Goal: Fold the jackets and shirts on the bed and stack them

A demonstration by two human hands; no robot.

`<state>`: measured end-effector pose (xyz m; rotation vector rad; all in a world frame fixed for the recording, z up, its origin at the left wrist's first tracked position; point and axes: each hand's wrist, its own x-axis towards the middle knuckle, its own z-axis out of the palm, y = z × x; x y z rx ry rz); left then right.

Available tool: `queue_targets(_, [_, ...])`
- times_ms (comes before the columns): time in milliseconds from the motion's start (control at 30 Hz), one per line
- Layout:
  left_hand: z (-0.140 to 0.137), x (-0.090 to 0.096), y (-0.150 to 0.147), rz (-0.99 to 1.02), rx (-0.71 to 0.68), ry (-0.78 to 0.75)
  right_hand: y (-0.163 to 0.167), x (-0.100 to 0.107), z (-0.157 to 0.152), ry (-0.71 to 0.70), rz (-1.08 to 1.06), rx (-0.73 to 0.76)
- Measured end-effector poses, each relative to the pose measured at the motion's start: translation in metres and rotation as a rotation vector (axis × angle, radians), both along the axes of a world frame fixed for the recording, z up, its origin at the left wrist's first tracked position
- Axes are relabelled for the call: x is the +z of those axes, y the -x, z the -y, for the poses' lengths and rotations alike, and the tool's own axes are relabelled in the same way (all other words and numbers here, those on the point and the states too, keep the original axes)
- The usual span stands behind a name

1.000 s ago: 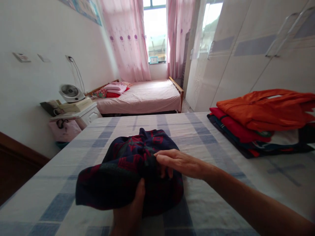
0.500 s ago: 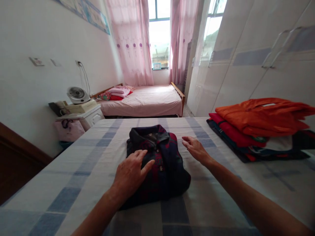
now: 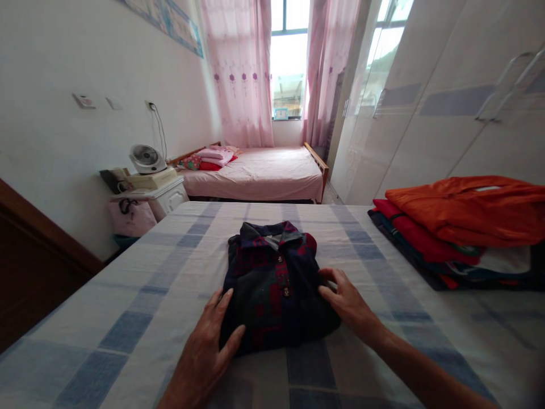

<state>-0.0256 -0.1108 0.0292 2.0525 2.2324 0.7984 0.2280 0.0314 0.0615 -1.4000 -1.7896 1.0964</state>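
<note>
A dark plaid shirt [image 3: 272,289] in navy, green and red lies folded on the bed in front of me, collar away from me and buttons upward. At its near left edge rests my left hand [image 3: 210,335], fingers apart, with the thumb over the cloth. My right hand [image 3: 343,298] is at the right edge, thumb and fingertips against the fabric with a gap between them. Neither hand grips the shirt. Its underside is hidden.
A pile of folded clothes [image 3: 430,238], topped by an orange garment [image 3: 468,207], sits on the checked bedsheet [image 3: 162,272] to the right. Beyond are a pink bed [image 3: 264,176], a nightstand [image 3: 168,199] with a small fan [image 3: 147,159], and a white wardrobe [image 3: 409,130].
My left hand has moved off the shirt's front to its near left edge. My right hand has come down to the right edge. The collar lies neater, and the view has turned slightly left.
</note>
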Motion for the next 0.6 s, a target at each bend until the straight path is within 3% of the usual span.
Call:
queue_targets(167, [0.012, 0.003, 0.0, -0.105, -0.282, 0.049, -0.006, 0.013, 0.014, 0.524, -0.307, 0.09])
queue_targets(267, [-0.009, 0.017, 0.01, -0.12, -0.298, 0.084, 0.006, 0.026, 0.006, 0.658, -0.366, 0.158])
queue_targets(367, [-0.049, 0.061, 0.026, -0.085, -0.21, 0.074, 0.024, 0.058, -0.023, 0.542, -0.426, 0.143])
queue_targets(533, [-0.113, 0.174, 0.038, -0.105, 0.07, -0.288, 0.047, 0.152, -0.09, 0.286, -0.533, 0.039])
queue_targets(600, [-0.118, 0.202, 0.034, -0.136, 0.096, -0.381, 0.047, 0.181, -0.101, 0.191, -0.568, 0.019])
